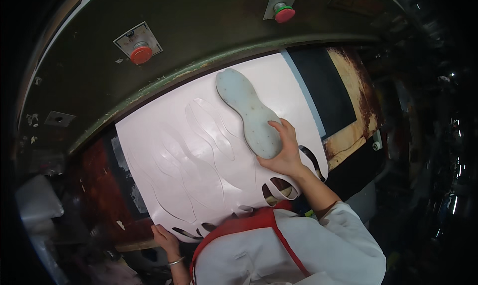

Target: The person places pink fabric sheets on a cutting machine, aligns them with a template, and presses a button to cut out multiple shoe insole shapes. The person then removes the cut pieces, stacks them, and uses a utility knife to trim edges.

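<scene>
A sole-shaped cutting die, pale grey-green on top with small dots and a dark side edge, lies at a slant on a smooth pale pink sheet. My right hand grips its near, wider end, thumb on the near side and fingers over the right edge. My left hand is at the sheet's near left corner, fingers closed at the edge; its fingertips are partly hidden. Sole-shaped cut lines mark the sheet left of the die. Cut-out openings run along its near edge, close to my red-trimmed apron.
A dark green machine beam spans the far side, carrying a red push button and another red button with a green collar. A black pad and worn tan board lie at right. Clear plastic is at far left.
</scene>
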Available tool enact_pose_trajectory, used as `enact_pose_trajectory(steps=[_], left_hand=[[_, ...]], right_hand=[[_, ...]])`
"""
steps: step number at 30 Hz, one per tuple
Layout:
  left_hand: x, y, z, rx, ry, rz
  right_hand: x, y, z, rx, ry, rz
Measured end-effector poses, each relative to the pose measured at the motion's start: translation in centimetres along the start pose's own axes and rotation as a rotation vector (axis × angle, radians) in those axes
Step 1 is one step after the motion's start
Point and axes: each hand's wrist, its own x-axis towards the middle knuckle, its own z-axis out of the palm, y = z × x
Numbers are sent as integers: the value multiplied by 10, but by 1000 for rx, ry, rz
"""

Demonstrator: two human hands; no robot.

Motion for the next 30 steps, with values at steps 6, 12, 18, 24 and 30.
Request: enact_pose_trajectory(steps=[6, 12, 18, 24, 30], left_hand=[[-37, -12, 7, -209, 16, 17], [-38, -15, 0, -77, -48, -45], [-5, -3, 10, -83, 42, 47], [71, 20, 20, -41, 65, 69], [151, 31, 31, 34, 46, 52]], right_hand=[[-1, 22, -68, 763, -3, 373], [6, 53, -65, -111, 60, 56], [4, 65, -39, -103, 297, 116], [88, 65, -32, -48, 240, 112], [232, 8, -29, -282, 507, -121]])
